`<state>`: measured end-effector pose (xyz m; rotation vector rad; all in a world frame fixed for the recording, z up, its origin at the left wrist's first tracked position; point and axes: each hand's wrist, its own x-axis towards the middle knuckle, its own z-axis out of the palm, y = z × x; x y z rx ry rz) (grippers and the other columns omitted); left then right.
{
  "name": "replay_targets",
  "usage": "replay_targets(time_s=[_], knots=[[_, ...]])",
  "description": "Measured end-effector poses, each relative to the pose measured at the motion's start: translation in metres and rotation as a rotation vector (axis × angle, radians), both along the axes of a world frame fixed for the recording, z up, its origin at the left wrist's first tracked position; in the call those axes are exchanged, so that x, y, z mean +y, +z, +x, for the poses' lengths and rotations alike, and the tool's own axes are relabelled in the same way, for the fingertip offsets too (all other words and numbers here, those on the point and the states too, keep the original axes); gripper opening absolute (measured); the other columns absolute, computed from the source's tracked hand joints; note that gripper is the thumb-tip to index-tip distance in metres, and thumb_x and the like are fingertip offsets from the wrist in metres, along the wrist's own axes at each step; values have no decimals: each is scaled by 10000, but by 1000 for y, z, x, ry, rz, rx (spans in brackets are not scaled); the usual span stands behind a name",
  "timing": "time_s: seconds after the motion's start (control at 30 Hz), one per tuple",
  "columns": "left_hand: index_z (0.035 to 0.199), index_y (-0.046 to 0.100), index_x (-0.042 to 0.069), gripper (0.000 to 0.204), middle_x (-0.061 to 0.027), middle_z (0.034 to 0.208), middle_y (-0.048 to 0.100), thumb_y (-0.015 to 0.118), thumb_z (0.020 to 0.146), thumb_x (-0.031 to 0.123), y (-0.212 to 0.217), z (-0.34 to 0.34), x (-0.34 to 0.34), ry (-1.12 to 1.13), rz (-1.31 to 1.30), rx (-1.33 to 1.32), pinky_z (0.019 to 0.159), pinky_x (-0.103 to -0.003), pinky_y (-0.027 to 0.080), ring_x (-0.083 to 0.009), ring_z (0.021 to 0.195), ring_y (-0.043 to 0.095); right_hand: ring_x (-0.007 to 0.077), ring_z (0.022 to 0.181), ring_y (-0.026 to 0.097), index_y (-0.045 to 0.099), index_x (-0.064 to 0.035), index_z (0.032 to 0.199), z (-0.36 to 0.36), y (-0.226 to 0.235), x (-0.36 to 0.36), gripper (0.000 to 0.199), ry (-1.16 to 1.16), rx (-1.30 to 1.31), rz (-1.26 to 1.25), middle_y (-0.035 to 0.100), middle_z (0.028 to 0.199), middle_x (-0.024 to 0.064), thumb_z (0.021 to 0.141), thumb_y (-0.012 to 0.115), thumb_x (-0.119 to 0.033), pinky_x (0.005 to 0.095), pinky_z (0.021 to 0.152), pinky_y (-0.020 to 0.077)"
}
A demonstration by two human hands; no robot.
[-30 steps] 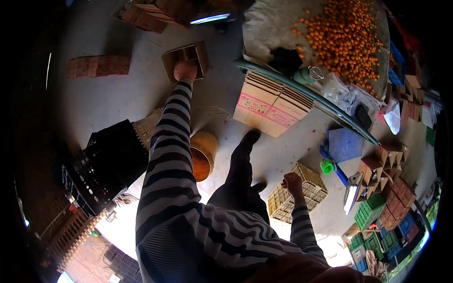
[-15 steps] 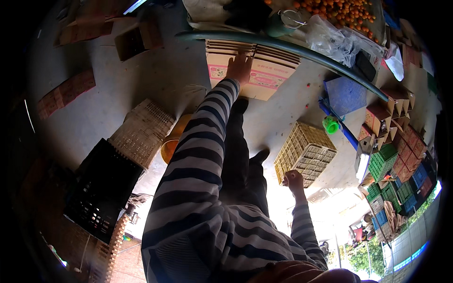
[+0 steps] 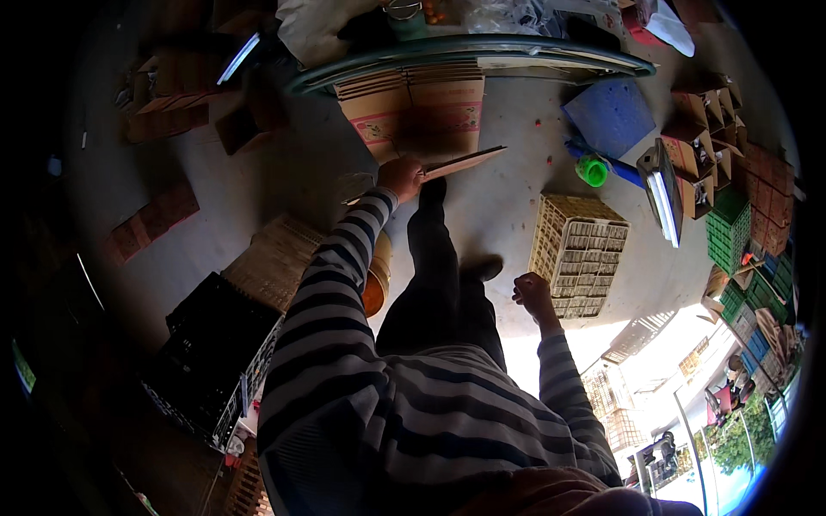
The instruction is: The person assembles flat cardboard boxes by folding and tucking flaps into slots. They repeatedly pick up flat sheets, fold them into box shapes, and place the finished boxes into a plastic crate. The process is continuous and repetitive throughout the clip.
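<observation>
My left hand [image 3: 402,178] grips one end of a flat folded cardboard box [image 3: 466,162], which I see almost edge-on above my foot. Just beyond it, a row of flat folded cardboard boxes [image 3: 370,114] with pink printed panels leans under the front rail of a table. My right hand [image 3: 535,297] is apart from everything, its fingers curled into a loose fist with nothing visible in it. Beside that hand sits a yellowish plastic crate [image 3: 585,258].
A dark green rail [image 3: 482,45] edges the table ahead. On the right are a blue panel [image 3: 611,116], a green container [image 3: 592,170] and open cardboard boxes [image 3: 695,146]. A brown bucket [image 3: 377,279], a beige crate [image 3: 271,258] and a black crate [image 3: 211,353] stand left.
My left hand has drawn one folded cardboard box from the row toward me. My right hand remains curled near the yellowish crate. The view has shifted and turned somewhat.
</observation>
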<state>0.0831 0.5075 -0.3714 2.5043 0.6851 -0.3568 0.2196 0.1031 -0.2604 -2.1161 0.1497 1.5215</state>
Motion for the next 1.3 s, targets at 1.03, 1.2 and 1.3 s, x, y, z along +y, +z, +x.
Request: replay_targets(time_s=[1.03, 1.2, 1.3], knots=[[938, 678, 27, 262, -90, 829, 706, 733, 798, 241, 322, 52, -361, -331, -559, -167, 680, -348, 520, -189, 743, 681, 214, 665, 544, 652, 7, 848, 108, 172, -411, 195, 191, -1309, 427, 644, 749, 153, 898, 597, -173, 378, 623, 451], [942, 678, 54, 295, -120, 863, 711, 760, 757, 269, 288, 61, -389, -558, -368, -155, 695, -399, 510, -268, 817, 692, 389, 671, 608, 659, 5, 788, 115, 103, -406, 352, 145, -1346, 55, 652, 752, 230, 907, 569, -314, 491, 644, 480], [918, 674, 68, 284, -124, 844, 695, 763, 718, 248, 288, 67, -396, -606, -255, -83, 684, -435, 497, -301, 797, 678, 461, 863, 656, 691, 19, 877, 101, 74, -391, 447, 57, -1182, -57, 681, 902, 281, 948, 505, -381, 554, 748, 493]])
